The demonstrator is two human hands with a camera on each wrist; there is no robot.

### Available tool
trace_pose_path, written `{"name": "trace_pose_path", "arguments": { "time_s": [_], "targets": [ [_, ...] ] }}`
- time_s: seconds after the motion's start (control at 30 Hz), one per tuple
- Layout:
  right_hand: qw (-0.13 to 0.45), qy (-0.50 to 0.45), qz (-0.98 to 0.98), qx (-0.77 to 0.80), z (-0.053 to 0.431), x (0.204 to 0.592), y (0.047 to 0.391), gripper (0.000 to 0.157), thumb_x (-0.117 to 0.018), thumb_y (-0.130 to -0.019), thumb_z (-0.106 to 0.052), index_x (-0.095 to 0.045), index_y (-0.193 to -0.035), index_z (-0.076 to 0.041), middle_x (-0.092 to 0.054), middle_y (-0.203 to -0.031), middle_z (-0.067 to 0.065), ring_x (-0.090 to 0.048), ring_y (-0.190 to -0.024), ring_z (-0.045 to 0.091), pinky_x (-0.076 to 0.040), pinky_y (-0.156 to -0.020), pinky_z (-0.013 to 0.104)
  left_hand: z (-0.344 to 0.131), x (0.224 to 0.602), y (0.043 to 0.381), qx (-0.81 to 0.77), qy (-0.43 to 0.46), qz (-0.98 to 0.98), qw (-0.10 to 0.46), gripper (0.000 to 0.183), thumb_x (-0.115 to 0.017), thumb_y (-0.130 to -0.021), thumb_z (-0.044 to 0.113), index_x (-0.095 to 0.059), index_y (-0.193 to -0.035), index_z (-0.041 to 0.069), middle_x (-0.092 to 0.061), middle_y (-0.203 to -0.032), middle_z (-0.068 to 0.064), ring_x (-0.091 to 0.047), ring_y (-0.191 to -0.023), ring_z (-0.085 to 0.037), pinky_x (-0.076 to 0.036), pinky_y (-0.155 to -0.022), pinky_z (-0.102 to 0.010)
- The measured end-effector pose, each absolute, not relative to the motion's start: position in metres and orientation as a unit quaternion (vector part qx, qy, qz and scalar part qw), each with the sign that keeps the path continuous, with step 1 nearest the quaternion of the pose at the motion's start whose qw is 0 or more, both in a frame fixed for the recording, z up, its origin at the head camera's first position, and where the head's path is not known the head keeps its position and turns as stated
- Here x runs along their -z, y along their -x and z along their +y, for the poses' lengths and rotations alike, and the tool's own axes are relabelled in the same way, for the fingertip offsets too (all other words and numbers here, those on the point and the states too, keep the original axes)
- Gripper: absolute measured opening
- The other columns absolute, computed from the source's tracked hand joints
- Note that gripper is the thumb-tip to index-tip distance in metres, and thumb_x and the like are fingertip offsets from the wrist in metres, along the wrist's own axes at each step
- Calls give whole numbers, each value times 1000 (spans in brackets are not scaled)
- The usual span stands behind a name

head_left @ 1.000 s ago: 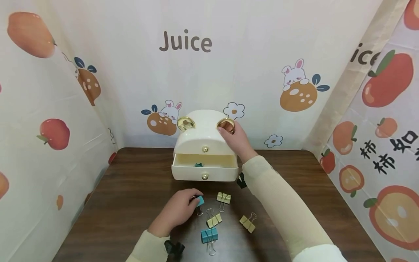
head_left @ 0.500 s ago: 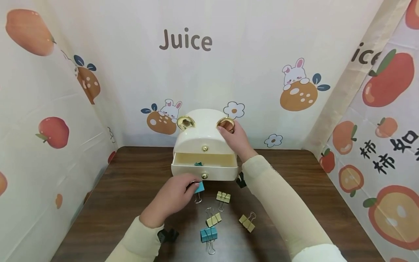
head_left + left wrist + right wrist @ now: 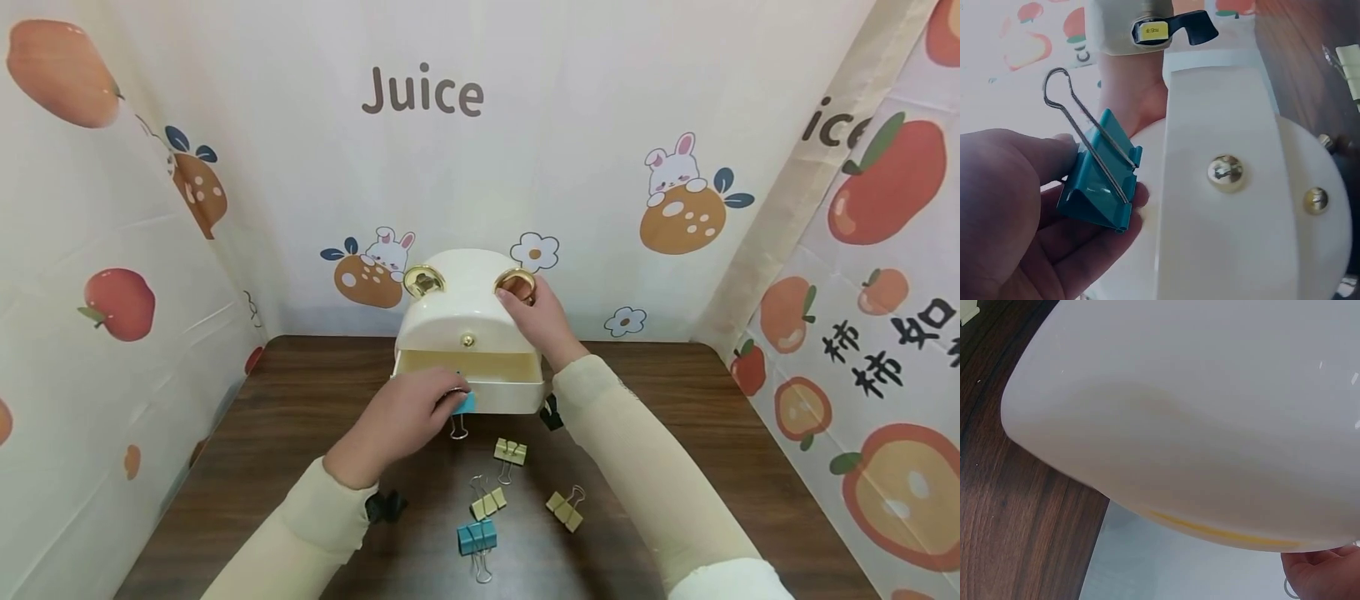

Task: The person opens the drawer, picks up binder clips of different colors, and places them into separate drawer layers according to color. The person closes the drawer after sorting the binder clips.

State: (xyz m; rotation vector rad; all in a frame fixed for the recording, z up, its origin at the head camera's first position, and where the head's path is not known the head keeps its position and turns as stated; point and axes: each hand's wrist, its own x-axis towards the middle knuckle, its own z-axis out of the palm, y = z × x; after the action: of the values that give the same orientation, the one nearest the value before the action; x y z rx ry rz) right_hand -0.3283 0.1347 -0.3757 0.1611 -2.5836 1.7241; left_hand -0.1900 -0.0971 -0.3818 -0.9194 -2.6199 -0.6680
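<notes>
My left hand (image 3: 397,421) pinches a teal binder clip (image 3: 1094,184) between thumb and fingers, its wire handle sticking out. In the head view that hand overlaps the left part of the pulled-out lower drawer (image 3: 513,398), and the clip is in front of the drawer's face. The drawer belongs to a small white drawer box (image 3: 472,296) with a rounded top and gold knobs. My right hand (image 3: 547,323) grips the gold-rimmed right ear (image 3: 516,272) on top, thumb in front. The hand (image 3: 1325,575) also shows at the box's edge in the right wrist view.
On the brown wooden table (image 3: 300,392) lie pale yellow binder clips (image 3: 510,452) and another teal binder clip (image 3: 477,539), in front of the box. A printed curtain (image 3: 300,167) stands close behind the box and along both sides.
My left hand has carried the teal binder clip forward from among the other clips to the open drawer's front. My right hand has stayed on the box's ear.
</notes>
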Motion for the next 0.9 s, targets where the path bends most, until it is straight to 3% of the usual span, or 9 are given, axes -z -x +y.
{"name": "trace_pose_path", "arguments": {
  "time_s": [0.23,0.9],
  "targets": [
    [20,-57,-829,-556,135,377,330,62,-66,-95,-58,-49,-139,-17,-58,-126,5,-57,-111,25,-48,-92,46,-90,369,202,188,345,-903,176,6,-74,-98,25,-74,-101,19,-67,-89,9,-58,-81,-10,-55,-79,-33],
    [20,-59,-824,-563,134,377,330,65,-66,-95,-57,-47,-143,-18,-59,-128,5,-58,-111,24,-50,-91,45,-70,347,233,127,372,-904,169,14,-62,-105,23,-69,-107,11,-68,-95,1,-61,-88,-17,-54,-89,-36]
  ]
}}
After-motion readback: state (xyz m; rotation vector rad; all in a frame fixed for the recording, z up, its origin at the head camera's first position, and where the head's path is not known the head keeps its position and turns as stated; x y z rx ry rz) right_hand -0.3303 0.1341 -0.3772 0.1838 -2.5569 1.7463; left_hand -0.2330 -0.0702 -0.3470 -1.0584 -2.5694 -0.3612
